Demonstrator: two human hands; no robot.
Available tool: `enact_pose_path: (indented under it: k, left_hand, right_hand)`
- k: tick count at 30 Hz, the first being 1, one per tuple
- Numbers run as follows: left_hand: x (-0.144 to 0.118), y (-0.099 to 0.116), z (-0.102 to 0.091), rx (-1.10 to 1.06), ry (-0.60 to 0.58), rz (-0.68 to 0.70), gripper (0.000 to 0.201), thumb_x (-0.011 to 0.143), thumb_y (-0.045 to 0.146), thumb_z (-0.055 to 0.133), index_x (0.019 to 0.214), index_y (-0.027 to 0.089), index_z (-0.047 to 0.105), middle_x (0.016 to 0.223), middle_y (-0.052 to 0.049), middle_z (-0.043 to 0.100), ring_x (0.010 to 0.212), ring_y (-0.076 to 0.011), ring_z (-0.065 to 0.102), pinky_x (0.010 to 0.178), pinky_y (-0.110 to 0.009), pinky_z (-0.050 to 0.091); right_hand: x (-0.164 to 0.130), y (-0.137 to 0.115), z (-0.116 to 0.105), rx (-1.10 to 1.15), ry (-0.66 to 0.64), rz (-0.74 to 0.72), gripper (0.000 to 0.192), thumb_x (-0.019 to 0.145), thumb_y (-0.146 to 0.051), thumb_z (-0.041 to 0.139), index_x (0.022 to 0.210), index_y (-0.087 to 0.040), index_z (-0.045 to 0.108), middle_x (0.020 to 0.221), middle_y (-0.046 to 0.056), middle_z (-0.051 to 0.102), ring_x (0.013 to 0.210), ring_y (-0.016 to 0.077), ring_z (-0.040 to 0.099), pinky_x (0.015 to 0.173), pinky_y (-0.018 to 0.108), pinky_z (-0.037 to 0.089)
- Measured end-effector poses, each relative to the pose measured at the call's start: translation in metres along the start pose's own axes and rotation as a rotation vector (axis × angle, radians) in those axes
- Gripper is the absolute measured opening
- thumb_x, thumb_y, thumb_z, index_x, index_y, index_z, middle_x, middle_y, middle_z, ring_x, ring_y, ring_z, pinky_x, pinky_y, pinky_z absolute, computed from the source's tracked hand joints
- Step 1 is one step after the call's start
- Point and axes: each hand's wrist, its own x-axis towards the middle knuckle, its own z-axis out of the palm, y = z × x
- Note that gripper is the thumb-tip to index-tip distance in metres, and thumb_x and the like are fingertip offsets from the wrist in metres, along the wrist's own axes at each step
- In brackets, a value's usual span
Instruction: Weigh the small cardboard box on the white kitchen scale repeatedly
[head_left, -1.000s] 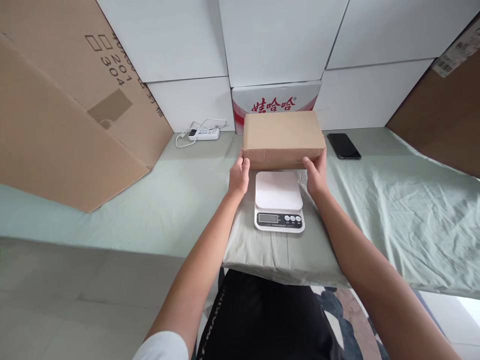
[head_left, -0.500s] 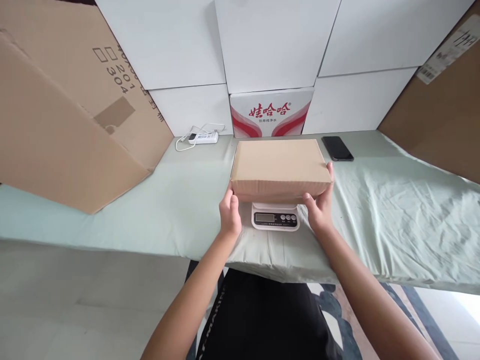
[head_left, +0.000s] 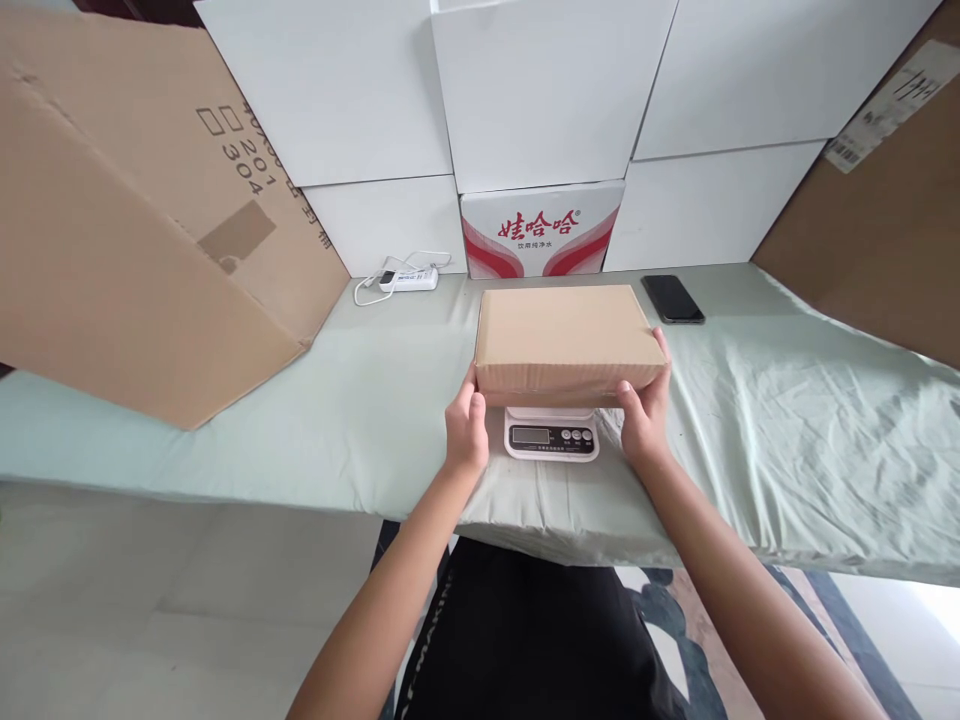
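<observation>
The brown box (head_left: 568,340) sits flat on top of the little white scale (head_left: 551,434), covering its plate. Only the screen and buttons peek out in front. So the putting-down part looks done. Letting go and reading the number look not yet done. The left hand (head_left: 466,432) is curled on the box's left end, and the right hand (head_left: 645,415) grips the right end. The scale rests on a green cloth (head_left: 787,440). A black phone (head_left: 673,298) lies further back.
</observation>
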Motion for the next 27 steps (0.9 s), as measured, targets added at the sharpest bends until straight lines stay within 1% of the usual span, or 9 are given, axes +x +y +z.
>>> enact_pose_path:
  k: [4,8,13,17,19,21,23,25,27]
  left_hand:
    - [0.0,-0.001,0.0,-0.005,0.009,0.0,0.088,0.107,0.087,0.041,0.164,0.025,0.067,0.168,-0.016,0.072,0.162,-0.0397,0.063,0.135,-0.056,0.051]
    - [-0.001,-0.002,0.0,-0.011,0.005,0.012,0.084,0.11,0.083,0.041,0.165,0.026,0.066,0.17,-0.015,0.071,0.165,-0.0389,0.061,0.136,-0.055,0.05]
    - [-0.001,-0.005,0.0,-0.037,0.014,0.014,0.086,0.108,0.085,0.044,0.167,0.025,0.065,0.173,-0.015,0.068,0.17,-0.0382,0.056,0.14,-0.053,0.047]
    - [0.001,-0.009,0.001,-0.091,0.141,-0.024,0.098,0.104,0.091,0.045,0.176,0.025,0.051,0.189,-0.014,0.048,0.179,-0.0349,0.043,0.147,-0.047,0.039]
    - [0.004,-0.009,0.002,-0.119,0.181,-0.054,0.102,0.103,0.093,0.043,0.178,0.024,0.049,0.191,-0.015,0.044,0.18,-0.034,0.041,0.147,-0.046,0.038]
    - [0.005,-0.008,0.002,-0.138,0.17,-0.085,0.103,0.102,0.094,0.044,0.176,0.023,0.051,0.189,-0.016,0.046,0.178,-0.0349,0.043,0.146,-0.048,0.04]
    - [0.005,-0.008,0.003,-0.138,0.118,-0.097,0.101,0.101,0.094,0.046,0.173,0.024,0.057,0.185,-0.016,0.054,0.175,-0.0371,0.049,0.144,-0.051,0.043]
    - [0.003,-0.007,0.002,-0.116,0.056,-0.083,0.095,0.102,0.092,0.047,0.167,0.025,0.064,0.178,-0.015,0.062,0.172,-0.0387,0.054,0.143,-0.054,0.044]
    - [0.0,-0.004,0.0,-0.095,0.015,-0.058,0.091,0.104,0.09,0.046,0.163,0.024,0.069,0.172,-0.015,0.068,0.169,-0.0395,0.057,0.142,-0.055,0.045]
  right_hand:
    - [0.001,0.006,-0.002,-0.013,0.006,-0.046,0.103,0.089,-0.077,0.077,0.173,-0.031,0.039,0.179,0.016,0.05,0.168,0.041,0.05,0.147,0.071,0.029]
    - [0.001,0.011,-0.001,-0.037,0.007,-0.086,0.101,0.089,-0.077,0.075,0.172,-0.031,0.042,0.179,0.016,0.05,0.167,0.0431,0.05,0.145,0.074,0.031]
    - [0.001,0.014,-0.005,-0.112,0.013,-0.115,0.095,0.091,-0.08,0.068,0.172,-0.035,0.044,0.175,0.014,0.051,0.163,0.0449,0.05,0.141,0.079,0.031]
    - [0.009,0.02,-0.018,-0.109,0.221,-0.147,0.094,0.091,-0.085,0.058,0.174,-0.044,0.041,0.18,0.012,0.042,0.16,0.046,0.052,0.131,0.08,0.043]
    - [0.014,0.024,-0.023,-0.042,0.293,-0.111,0.091,0.092,-0.084,0.055,0.175,-0.047,0.04,0.177,0.011,0.047,0.158,0.0452,0.057,0.128,0.078,0.047]
    - [0.016,0.027,-0.025,0.016,0.242,-0.048,0.086,0.095,-0.083,0.053,0.172,-0.045,0.047,0.17,0.012,0.058,0.158,0.0449,0.061,0.129,0.078,0.048]
    - [0.015,0.03,-0.024,0.056,0.12,0.0,0.082,0.099,-0.083,0.051,0.169,-0.041,0.054,0.171,0.012,0.063,0.163,0.0445,0.058,0.135,0.078,0.043]
    - [0.011,0.031,-0.021,0.073,0.018,0.015,0.08,0.102,-0.082,0.052,0.169,-0.038,0.056,0.18,0.009,0.058,0.173,0.0424,0.049,0.144,0.074,0.033]
    - [0.007,0.027,-0.019,0.074,-0.036,0.017,0.079,0.104,-0.081,0.053,0.17,-0.038,0.057,0.185,0.006,0.053,0.18,0.0396,0.039,0.15,0.07,0.025]
